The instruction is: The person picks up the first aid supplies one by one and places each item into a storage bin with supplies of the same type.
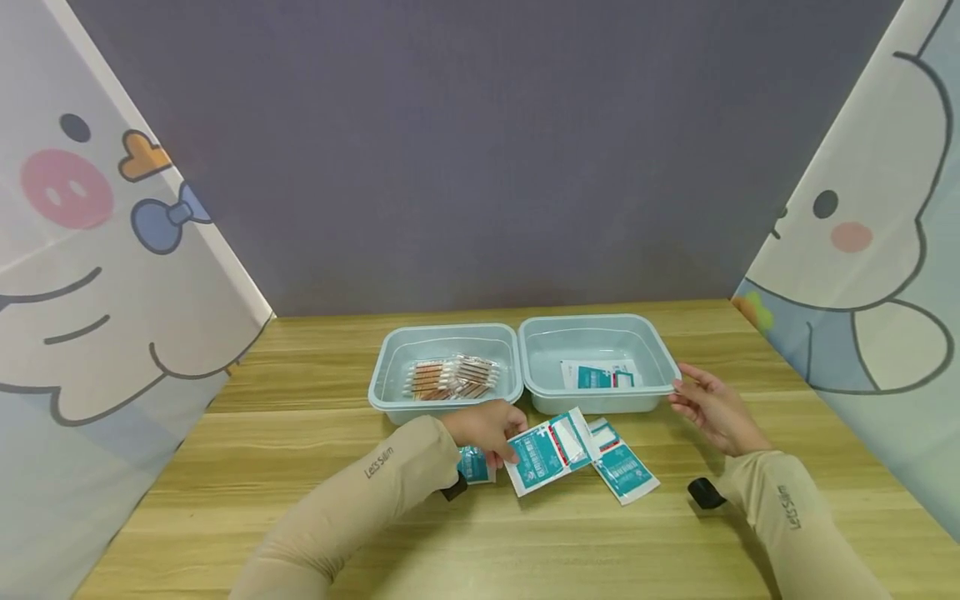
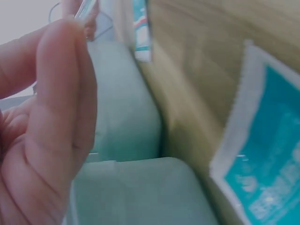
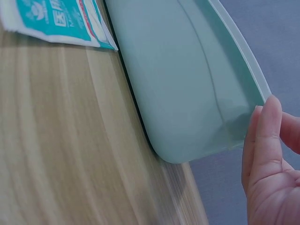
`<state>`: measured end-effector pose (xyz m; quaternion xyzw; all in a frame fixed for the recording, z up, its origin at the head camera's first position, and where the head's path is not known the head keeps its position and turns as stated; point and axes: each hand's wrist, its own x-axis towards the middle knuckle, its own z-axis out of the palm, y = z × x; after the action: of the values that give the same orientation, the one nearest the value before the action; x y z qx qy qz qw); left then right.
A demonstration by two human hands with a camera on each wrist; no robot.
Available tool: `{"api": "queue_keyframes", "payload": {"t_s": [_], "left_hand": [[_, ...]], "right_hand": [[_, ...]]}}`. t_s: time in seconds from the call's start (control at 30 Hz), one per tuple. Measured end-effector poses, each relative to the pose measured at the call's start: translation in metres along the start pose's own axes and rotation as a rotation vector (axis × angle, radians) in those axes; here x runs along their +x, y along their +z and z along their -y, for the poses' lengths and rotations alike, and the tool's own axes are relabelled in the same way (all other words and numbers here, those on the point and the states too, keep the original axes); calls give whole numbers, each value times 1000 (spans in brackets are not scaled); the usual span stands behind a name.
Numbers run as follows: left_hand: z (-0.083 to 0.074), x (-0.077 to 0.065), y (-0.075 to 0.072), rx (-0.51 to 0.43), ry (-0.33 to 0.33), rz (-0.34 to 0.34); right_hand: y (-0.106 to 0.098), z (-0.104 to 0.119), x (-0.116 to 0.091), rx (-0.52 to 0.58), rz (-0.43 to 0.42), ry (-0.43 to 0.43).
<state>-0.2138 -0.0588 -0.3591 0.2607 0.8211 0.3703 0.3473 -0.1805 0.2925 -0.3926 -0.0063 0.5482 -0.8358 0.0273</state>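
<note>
My left hand (image 1: 486,427) pinches a flat teal-and-white medical packet (image 1: 551,454) at its left end, above the wooden table and in front of two light blue plastic bins. In the left wrist view, the thumb and fingers (image 2: 58,70) meet at the packet's edge. My right hand (image 1: 716,410) grips the right bin (image 1: 592,403) at its front right corner, fingertips on the rim (image 3: 246,51). Inside that bin lie a few similar packets (image 1: 596,377). Another packet (image 1: 626,473) is on the table, partly overlapped by the held one; one more (image 1: 474,465) shows beneath my left wrist.
The left bin (image 1: 382,379), side by side with the right one, holds several clear packs of cotton swabs (image 1: 453,377). A grey partition (image 1: 480,167) stands behind the table (image 1: 315,367). Printed cartoon panels flank both sides.
</note>
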Motion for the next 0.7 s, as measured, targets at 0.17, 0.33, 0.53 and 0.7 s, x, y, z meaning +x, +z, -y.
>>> {"api": "queue_keyframes", "payload": {"t_s": [0.17, 0.33, 0.53, 0.7], "left_hand": [[-9, -4, -6, -6, 31, -25], [-19, -9, -12, -34, 45, -42], [-27, -12, -21, -39, 96, -60], [-29, -14, -27, -72, 121, -91]], "right_hand": [[-1, 0, 1, -1, 7, 1], [-2, 0, 2, 2, 22, -8], [-13, -5, 7, 5, 86, -39], [-8, -5, 5, -17, 49, -22]]}}
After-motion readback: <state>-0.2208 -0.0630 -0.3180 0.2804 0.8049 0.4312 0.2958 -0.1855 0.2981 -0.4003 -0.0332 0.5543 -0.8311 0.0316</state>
